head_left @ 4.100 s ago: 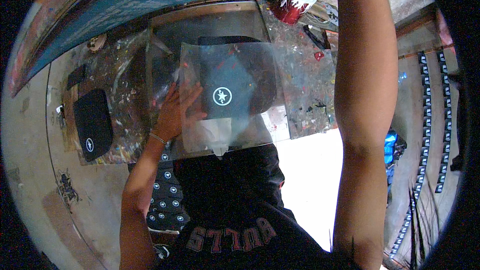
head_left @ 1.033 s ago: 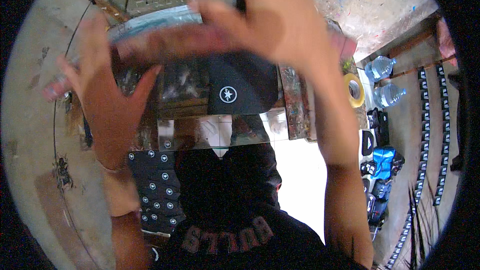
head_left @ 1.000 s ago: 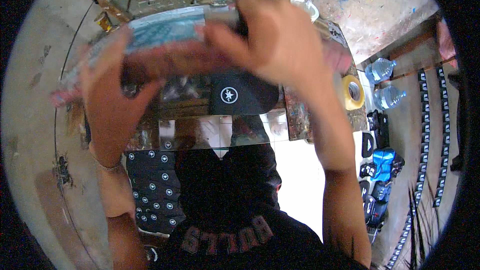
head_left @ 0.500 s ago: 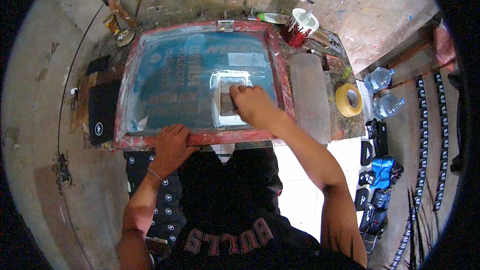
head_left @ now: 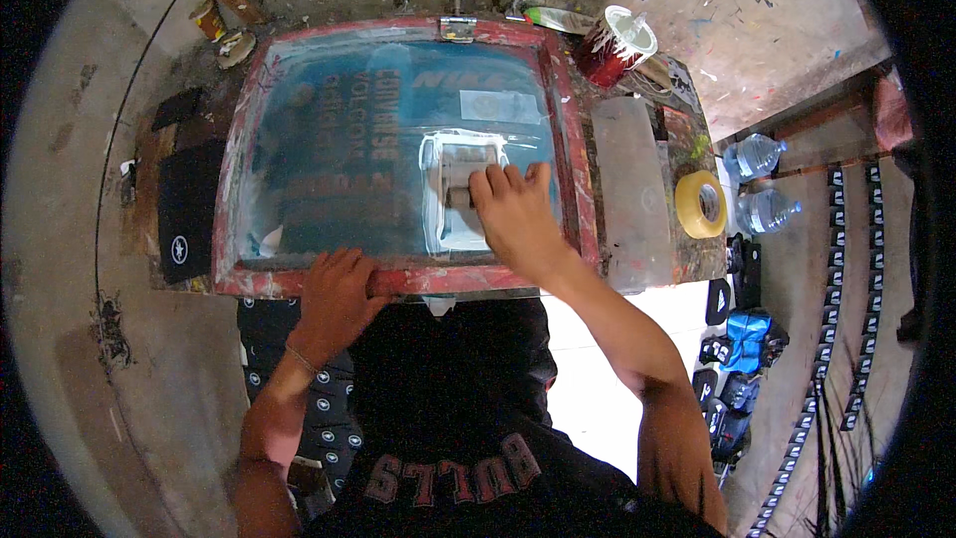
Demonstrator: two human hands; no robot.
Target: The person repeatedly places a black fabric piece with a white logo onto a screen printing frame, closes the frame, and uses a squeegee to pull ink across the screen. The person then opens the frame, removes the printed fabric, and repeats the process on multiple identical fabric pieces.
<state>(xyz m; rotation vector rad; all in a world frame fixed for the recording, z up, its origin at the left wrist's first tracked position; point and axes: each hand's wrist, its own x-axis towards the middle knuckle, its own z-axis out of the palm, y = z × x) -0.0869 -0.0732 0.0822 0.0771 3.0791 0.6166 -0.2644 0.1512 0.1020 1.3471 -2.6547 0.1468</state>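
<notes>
A screen printing frame (head_left: 398, 279) with red wooden bars and blue-green mesh lies on the table. In its right half, a window outlined by white ink (head_left: 431, 154) surrounds a small brown squeegee (head_left: 458, 197). My right hand (head_left: 516, 219) is closed on the squeegee's right side, and its fingers partly cover the tool. My left hand (head_left: 339, 287) grips the near red bar, left of the middle, with fingers over its top. A hinge clamp (head_left: 457, 30) sits on the far bar.
Right of the frame lie a pale flat board (head_left: 632, 189) and a tape roll (head_left: 701, 204). An ink-smeared red can (head_left: 615, 45) stands at the back right. Black fabric pieces (head_left: 185, 209) lie at the left; water bottles (head_left: 762, 211) and dark printed pieces lie beyond the table's right edge.
My right hand has shifted slightly towards me on the mesh, and the squeegee shows as a narrower brown strip. My left hand stays on the near bar. The view has shifted a little.
</notes>
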